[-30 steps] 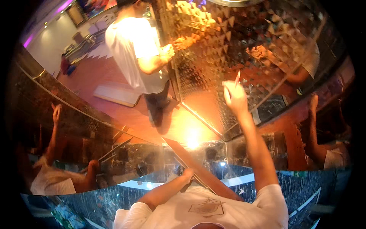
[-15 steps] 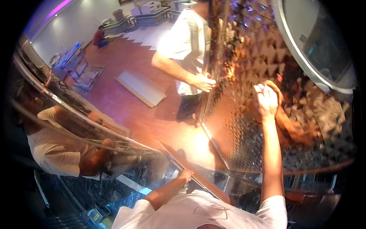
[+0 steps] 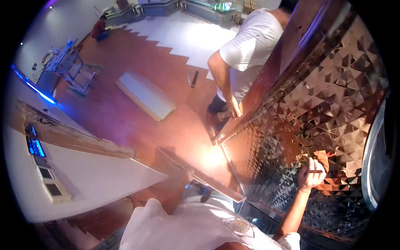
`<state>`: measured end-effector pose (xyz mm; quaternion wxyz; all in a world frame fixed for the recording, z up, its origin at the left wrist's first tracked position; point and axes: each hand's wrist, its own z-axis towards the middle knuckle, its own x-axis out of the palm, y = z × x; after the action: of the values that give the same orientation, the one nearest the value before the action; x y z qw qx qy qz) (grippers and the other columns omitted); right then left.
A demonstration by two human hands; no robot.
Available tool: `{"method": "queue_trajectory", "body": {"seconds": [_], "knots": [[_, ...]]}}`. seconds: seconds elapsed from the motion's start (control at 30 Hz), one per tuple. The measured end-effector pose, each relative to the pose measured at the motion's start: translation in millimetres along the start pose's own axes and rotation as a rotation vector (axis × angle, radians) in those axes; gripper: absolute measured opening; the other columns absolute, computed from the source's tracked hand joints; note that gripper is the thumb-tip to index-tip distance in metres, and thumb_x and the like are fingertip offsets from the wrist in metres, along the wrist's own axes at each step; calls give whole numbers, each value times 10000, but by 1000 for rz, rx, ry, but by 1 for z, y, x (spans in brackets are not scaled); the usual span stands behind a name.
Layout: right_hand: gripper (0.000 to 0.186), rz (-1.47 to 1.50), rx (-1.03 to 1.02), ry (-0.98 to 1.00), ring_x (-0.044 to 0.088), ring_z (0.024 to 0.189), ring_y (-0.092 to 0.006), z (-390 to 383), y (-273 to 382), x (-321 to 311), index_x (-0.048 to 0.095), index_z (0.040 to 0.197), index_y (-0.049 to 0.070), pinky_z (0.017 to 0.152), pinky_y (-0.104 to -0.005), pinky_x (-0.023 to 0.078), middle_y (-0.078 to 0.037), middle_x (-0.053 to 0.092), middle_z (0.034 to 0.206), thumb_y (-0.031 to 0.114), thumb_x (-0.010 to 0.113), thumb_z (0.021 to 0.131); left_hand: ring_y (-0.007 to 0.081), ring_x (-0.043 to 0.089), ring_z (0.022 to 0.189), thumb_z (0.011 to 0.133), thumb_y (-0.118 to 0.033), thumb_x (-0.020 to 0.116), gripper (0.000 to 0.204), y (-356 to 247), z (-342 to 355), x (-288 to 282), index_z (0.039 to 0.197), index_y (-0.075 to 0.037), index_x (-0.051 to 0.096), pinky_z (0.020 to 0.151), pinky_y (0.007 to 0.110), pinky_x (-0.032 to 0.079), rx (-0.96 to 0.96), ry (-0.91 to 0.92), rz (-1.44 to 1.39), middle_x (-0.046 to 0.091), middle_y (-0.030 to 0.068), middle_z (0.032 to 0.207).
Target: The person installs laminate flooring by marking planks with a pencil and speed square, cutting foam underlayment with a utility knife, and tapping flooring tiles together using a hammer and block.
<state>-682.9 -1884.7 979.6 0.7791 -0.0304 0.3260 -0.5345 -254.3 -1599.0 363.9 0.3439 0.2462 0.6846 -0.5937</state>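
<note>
My right hand [image 3: 310,178] is closed, fingers curled, in front of a mirror-like wall panel [image 3: 346,96] covered in faceted pyramids. A short, thin dark brown stick [image 3: 315,171] crosses the fingers; its exact kind is unclear. The hand's reflection shows right beside it in the facets. My left hand is out of sight, with only the white sleeve on that side showing. A long narrow board [image 3: 208,180] slants across in front of my body, its near end close to the foot of the faceted panel.
Ahead, a co-worker in a white shirt [image 3: 254,41] leans with a hand near the panel's far edge. A long white-topped box [image 3: 146,95] lies on the brown floor [image 3: 125,54]. A workbench [image 3: 68,66] stands left; another person [image 3: 99,29] squats far off. A white panel [image 3: 100,175] juts in nearby.
The view has swung round, and the reflective surface at left has given way to a white panel. My left hand has gone from sight. The co-worker now bends forward.
</note>
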Motion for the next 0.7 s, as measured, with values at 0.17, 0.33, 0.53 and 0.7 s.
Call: {"method": "queue_trajectory", "body": {"seconds": [0.17, 0.33, 0.53, 0.7], "knots": [[243, -152, -10, 122, 656, 908, -291, -14, -9, -11, 740, 1129, 67, 827, -418, 496, -102, 713, 1021, 10, 625, 921, 247, 524, 562, 848, -247, 722, 220, -10, 68, -66, 914, -39, 698, 490, 406, 460, -1058, 78, -787, 573, 105, 696], [206, -306, -3, 107, 668, 873, -283, -23, -6, -3, 731, 1107, 66, 812, -424, 493, -93, 719, 980, 113, 571, 987, 226, 574, 644, 847, -174, 720, 110, -2, 93, -142, 858, -77, 668, 540, 400, 486, -1052, -236, -1006, 612, 68, 764], [287, -510, 237, -221, 626, 794, -299, -12, 20, 34, 715, 958, 17, 833, -441, 480, -93, 691, 863, 268, 589, 1018, 212, 598, 687, 855, -121, 698, 57, 69, 151, -205, 856, -114, 641, 564, 370, 500, -1289, -424, -1326, 639, 48, 825], [195, -686, 533, -462, 631, 809, -315, 14, 40, 72, 675, 869, -4, 830, -437, 501, -125, 693, 850, 142, 570, 943, 221, 616, 675, 940, -202, 556, 143, 173, 211, -228, 939, -88, 642, 536, 327, 485, -1008, -376, -1163, 652, 70, 820]]}}
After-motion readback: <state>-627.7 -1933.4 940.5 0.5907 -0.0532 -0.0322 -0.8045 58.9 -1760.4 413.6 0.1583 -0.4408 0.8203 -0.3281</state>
